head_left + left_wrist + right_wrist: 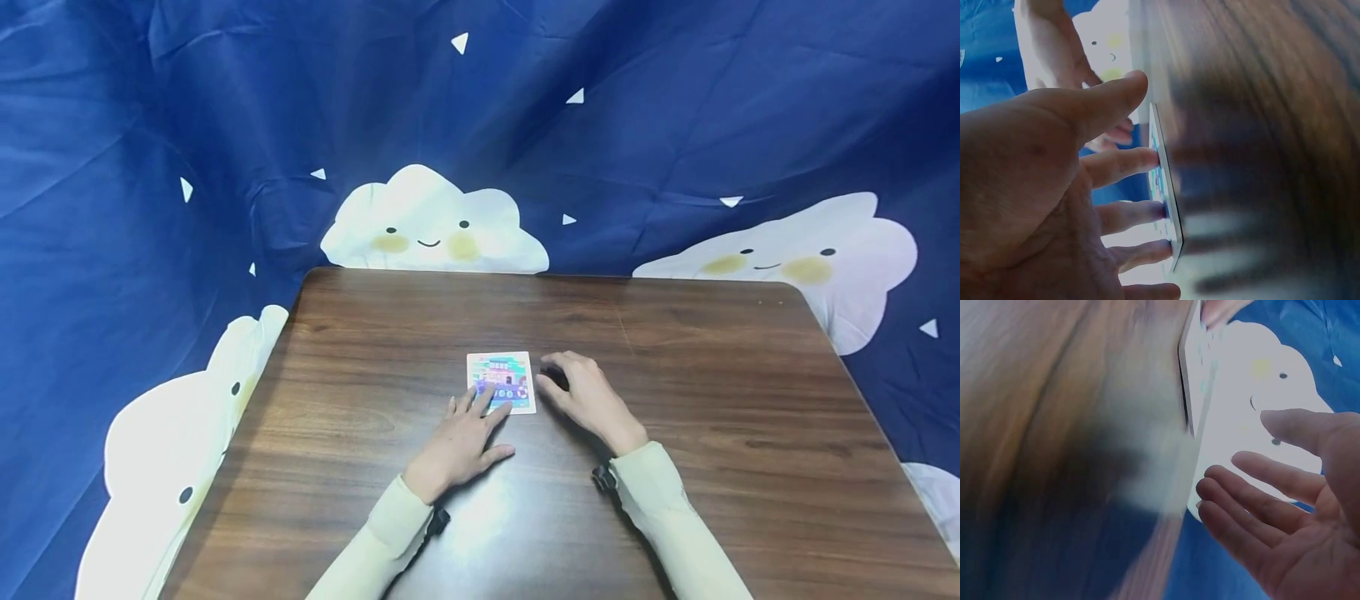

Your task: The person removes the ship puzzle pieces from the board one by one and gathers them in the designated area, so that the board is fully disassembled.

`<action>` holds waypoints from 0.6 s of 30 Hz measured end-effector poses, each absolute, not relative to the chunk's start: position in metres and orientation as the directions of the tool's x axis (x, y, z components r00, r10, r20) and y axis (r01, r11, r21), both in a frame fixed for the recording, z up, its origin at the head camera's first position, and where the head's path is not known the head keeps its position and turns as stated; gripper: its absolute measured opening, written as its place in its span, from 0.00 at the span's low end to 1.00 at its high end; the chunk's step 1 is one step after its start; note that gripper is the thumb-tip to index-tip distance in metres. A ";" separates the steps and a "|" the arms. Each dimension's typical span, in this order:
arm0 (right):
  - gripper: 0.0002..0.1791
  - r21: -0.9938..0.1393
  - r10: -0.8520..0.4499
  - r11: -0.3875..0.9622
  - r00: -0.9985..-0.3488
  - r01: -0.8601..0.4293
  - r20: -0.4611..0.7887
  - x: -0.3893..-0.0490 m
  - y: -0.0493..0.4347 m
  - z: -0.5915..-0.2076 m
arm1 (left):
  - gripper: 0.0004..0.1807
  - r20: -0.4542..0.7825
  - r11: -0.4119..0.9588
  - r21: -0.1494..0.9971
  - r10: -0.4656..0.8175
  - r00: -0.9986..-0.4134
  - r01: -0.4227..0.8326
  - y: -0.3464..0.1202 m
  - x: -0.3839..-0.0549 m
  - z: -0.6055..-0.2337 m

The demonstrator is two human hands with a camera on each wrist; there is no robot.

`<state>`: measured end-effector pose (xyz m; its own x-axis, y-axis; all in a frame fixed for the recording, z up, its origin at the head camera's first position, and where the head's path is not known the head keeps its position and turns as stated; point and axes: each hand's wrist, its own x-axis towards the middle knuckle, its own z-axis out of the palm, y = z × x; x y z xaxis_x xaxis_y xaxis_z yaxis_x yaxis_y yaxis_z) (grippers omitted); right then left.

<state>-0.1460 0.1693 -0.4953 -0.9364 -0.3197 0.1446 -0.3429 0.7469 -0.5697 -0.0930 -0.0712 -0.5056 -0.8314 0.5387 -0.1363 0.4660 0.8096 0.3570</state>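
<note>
Inside the table's far edge (585,282): the card (506,381)
Your spread left hand (459,440) touches it; your relaxed right hand (588,395) is just rightward.

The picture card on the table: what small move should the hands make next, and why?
Perhaps the right hand should ease inward to touch the picture card, so both hands could steady it: a gap separates them, while the left hand rests its fingertips on the card's face.

A wood-grain bench (720,375) stands in a fabric-screened space, where navy drapes (675,125) printed with smiling white clouds (427,221) and white triangles (460,43) fill the background; whether home, studio or office cannot be told.
</note>
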 end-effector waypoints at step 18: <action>0.16 -0.570 -0.470 0.696 -0.877 -0.438 0.100 -0.178 0.128 -0.506 | 0.40 -0.104 0.808 0.326 0.546 -0.831 0.490 -0.070 -0.089 -0.508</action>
